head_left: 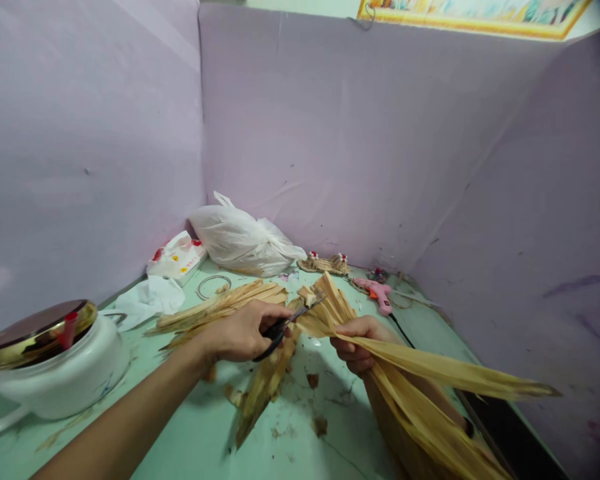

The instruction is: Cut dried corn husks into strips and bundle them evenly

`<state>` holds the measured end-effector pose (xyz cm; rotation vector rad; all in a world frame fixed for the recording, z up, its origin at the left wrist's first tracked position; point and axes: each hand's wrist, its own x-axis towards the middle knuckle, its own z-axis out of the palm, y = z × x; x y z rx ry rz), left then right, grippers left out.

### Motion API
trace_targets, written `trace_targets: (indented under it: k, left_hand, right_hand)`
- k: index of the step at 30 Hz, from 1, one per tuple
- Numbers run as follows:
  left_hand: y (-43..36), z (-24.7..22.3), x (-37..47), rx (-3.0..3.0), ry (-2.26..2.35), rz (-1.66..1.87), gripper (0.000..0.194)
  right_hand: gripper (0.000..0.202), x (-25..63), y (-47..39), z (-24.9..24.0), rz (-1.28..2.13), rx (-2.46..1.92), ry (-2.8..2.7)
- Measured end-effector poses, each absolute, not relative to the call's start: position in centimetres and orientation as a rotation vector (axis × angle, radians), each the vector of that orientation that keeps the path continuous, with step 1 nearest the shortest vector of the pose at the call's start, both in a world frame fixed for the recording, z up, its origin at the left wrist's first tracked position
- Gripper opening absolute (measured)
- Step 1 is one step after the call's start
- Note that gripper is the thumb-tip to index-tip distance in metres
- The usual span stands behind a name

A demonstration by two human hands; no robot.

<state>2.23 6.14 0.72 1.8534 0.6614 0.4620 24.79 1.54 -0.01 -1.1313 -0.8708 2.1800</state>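
My left hand (pixel 250 331) is closed around the dark handles of a pair of scissors (pixel 307 308), whose blades point up and to the right. Gripped in my right hand (pixel 359 343) is a bunch of dried corn husks (pixel 340 300), their long ends trailing down to the right. The blades lie at the upper end of this bunch, beside a pale cut stub (pixel 307 295). Below the scissors a browned corn husk (pixel 267 387) rests on the table. Behind my left hand lies a pile of dried husks (pixel 225 303).
A white pot (pixel 65 373) with a gold-rimmed lid stands at the left. Farther back are a tissue box (pixel 180 259), a white plastic bag (pixel 240 240), a metal ring (pixel 214 287) and woven slippers (pixel 325 265). A pink glue gun (pixel 377 293) with its cord lies at right.
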Motion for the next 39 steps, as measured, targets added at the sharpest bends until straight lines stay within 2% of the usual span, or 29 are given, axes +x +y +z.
trace_targets:
  k: [5, 11, 13, 16, 20, 22, 25, 28, 32, 37, 39]
  left_hand:
    - [6.3, 0.2, 2.2, 1.650, 0.704, 0.365, 0.033]
    - [6.7, -0.5, 2.0, 1.502, 0.669, 0.486, 0.035]
    - [7.2, -0.5, 1.6, 1.450, 0.676, 0.643, 0.037]
    - [8.1, -0.3, 1.1, 1.454, 0.850, 0.870, 0.035]
    - [8.0, -0.5, 1.7, 1.756, 1.130, 0.763, 0.024]
    - [7.0, -0.9, 2.7, 2.014, 1.290, 0.679, 0.029]
    - [5.2, -1.9, 4.3, 2.260, 1.526, 0.504, 0.039]
    - [4.5, -3.0, 5.1, 2.320, 1.579, 0.378, 0.025]
    - [5.5, -3.3, 4.8, 2.201, 1.525, 0.602, 0.013]
    - [4.4, -1.1, 5.2, 1.982, 1.406, 0.869, 0.016]
    - [2.8, -0.6, 5.7, 1.980, 1.347, 0.852, 0.020]
  right_hand:
    - [0.026, 24.9, 1.4, 0.2, 2.168, -1.094, -0.800]
    - [0.021, 24.9, 1.6, 0.2, 2.178, -1.092, -0.818]
    - [0.023, 24.6, 1.2, 0.2, 2.064, -1.088, -0.832]
    - [0.022, 24.3, 0.3, 0.3, 1.705, -1.088, -0.839]
    - [0.022, 24.5, 0.1, 0.7, 1.447, -1.246, -0.688]
    - [0.020, 24.8, 0.7, 0.8, 1.409, -1.370, -0.617]
    - [0.016, 25.4, 1.6, 0.6, 1.404, -1.456, -0.650]
    - [0.021, 25.9, 2.2, -0.1, 1.393, -1.460, -0.701]
    - [0.017, 26.1, 2.9, -1.3, 1.386, -1.416, -0.548]
    - [0.005, 24.8, 3.0, -2.1, 1.503, -1.194, -0.415]
    - [0.012, 23.8, 2.6, -2.2, 1.581, -1.105, -0.476]
